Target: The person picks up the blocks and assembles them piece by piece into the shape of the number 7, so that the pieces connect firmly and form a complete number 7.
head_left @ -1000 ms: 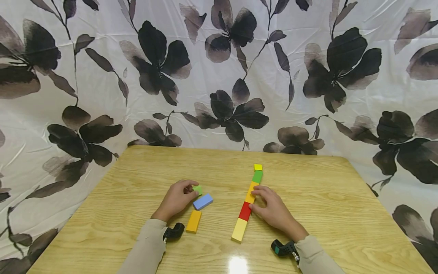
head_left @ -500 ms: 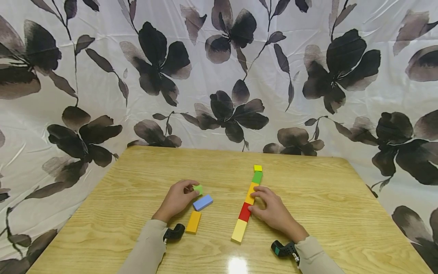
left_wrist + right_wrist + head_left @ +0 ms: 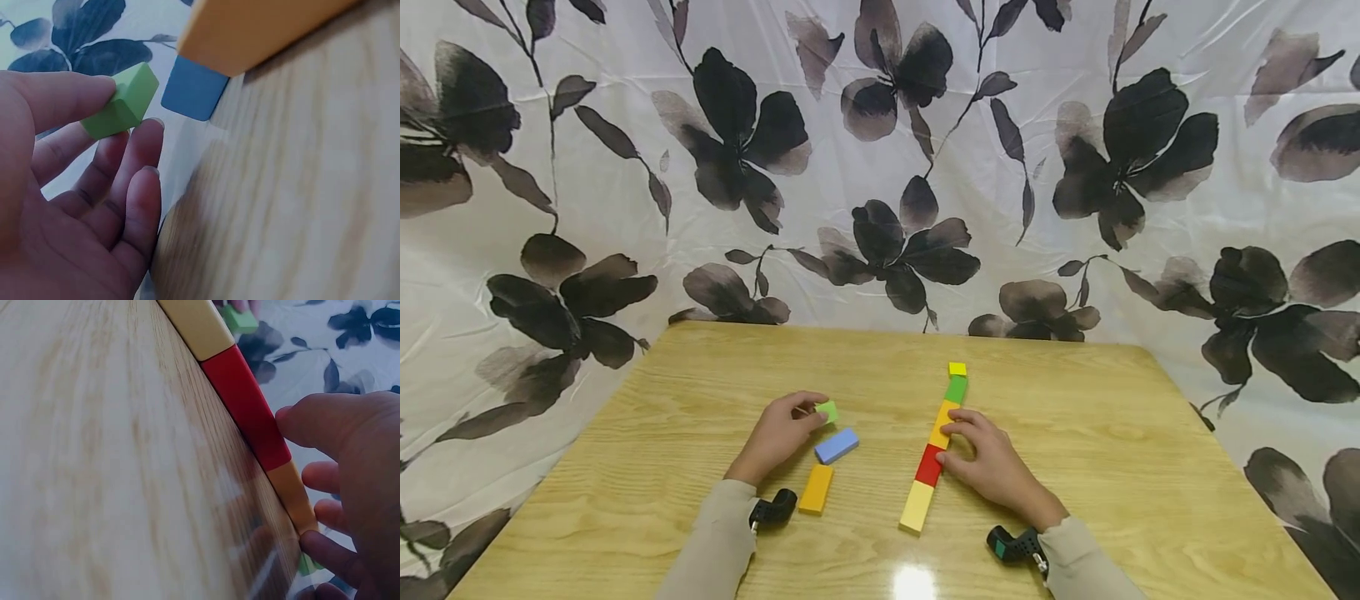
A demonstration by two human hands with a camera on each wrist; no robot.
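Between thumb and fingers, my left hand (image 3: 778, 433) pinches a light green block (image 3: 827, 412), tilted in the left wrist view (image 3: 128, 103). Just nearer than it lie a blue block (image 3: 837, 447) and an orange block (image 3: 816, 490). To the right runs a slanting row of blocks: pale yellow (image 3: 916, 508), red (image 3: 928, 467), yellow-orange (image 3: 938, 423) and green (image 3: 956, 390), with a small bright yellow block (image 3: 957, 368) at its far end. My right hand (image 3: 996, 467) rests along the row's right side, thumb at the red block and other fingers by the yellow-orange one.
The blocks are on a wood-grain table (image 3: 1060, 400). A floral cloth (image 3: 880, 167) hangs behind its far edge. Each wrist carries a black camera mount, one on the left (image 3: 773, 508) and one on the right (image 3: 1011, 545).
The light green block has risen slightly and turned in my left hand, moving a little away from the blue block. My right hand stays at the row. The head view has shifted slightly.
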